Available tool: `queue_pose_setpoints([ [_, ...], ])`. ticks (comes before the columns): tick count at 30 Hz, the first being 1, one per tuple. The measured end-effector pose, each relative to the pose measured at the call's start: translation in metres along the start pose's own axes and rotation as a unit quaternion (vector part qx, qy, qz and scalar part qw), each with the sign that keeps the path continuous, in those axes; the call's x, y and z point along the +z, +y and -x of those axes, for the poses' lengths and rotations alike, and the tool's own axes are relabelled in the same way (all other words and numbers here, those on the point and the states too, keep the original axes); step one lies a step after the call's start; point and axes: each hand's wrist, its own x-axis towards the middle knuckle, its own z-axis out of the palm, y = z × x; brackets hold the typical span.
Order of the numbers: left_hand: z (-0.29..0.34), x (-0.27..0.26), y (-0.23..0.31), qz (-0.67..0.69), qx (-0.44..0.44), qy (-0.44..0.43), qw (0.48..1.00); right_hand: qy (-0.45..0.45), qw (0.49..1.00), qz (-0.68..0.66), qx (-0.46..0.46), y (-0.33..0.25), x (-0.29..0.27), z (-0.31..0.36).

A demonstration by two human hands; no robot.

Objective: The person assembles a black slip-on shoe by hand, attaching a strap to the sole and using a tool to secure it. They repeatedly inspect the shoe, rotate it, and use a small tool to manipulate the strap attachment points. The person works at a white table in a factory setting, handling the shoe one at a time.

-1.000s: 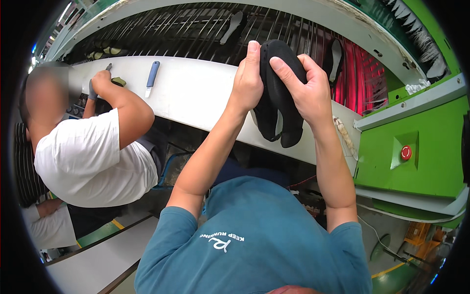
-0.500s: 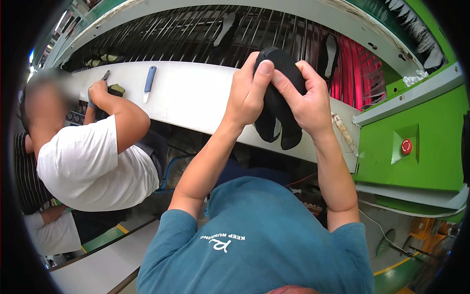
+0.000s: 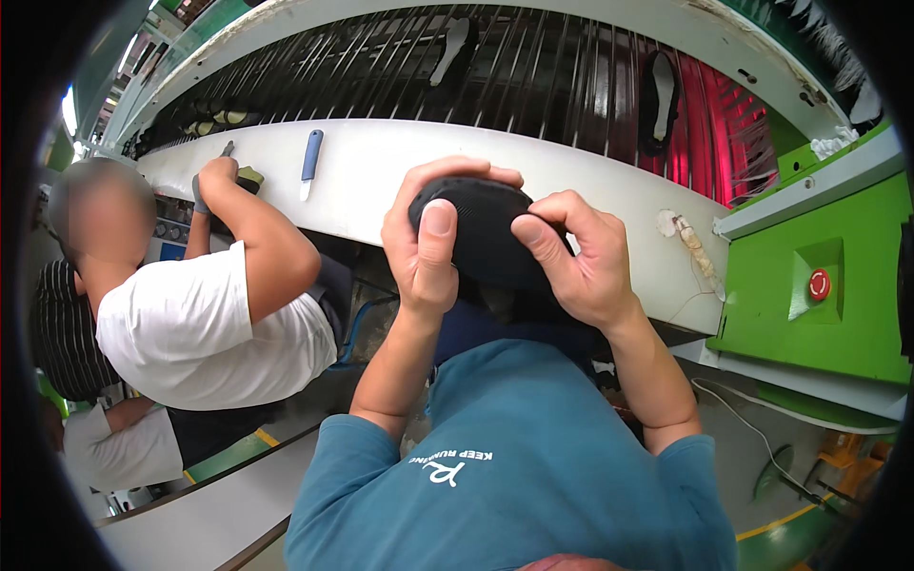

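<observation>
A black shoe upper [image 3: 493, 233] of ribbed fabric is held in front of my chest, its rounded end toward the far side. My left hand [image 3: 425, 249] wraps its left edge, fingers behind the far rim and thumb on the near face. On the right edge, my right hand [image 3: 588, 259] pinches the material between thumb and curled fingers. The lower part of the upper fades into shadow against the dark gap below, so its opening is hard to make out.
A white ledge [image 3: 381, 157] runs along a rod conveyor [image 3: 562, 67] carrying several dark shoe uppers. On the ledge lies a blue-handled knife [image 3: 311, 162]; a string-wrapped bundle [image 3: 698, 249] is at right. A green machine panel has a red button [image 3: 820, 285]. A co-worker [image 3: 219, 305] sits at left.
Both hands have come down nearer my body with the shoe upper, which is turned to show its broad rounded end. My left thumb now lies flat on its face. The view has shifted slightly.
</observation>
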Motion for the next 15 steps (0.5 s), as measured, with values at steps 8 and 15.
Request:
queue_pose_setpoints([
  [8,0.020,-0.019,-0.004,0.001,0.049,0.023,0.999,-0.036,0.999,-0.028,-0.001,-0.007,0.018,0.000],
  [15,0.022,-0.022,-0.002,0.022,0.051,0.015,0.998,-0.042,0.998,-0.034,0.039,-0.014,0.018,-0.004],
])
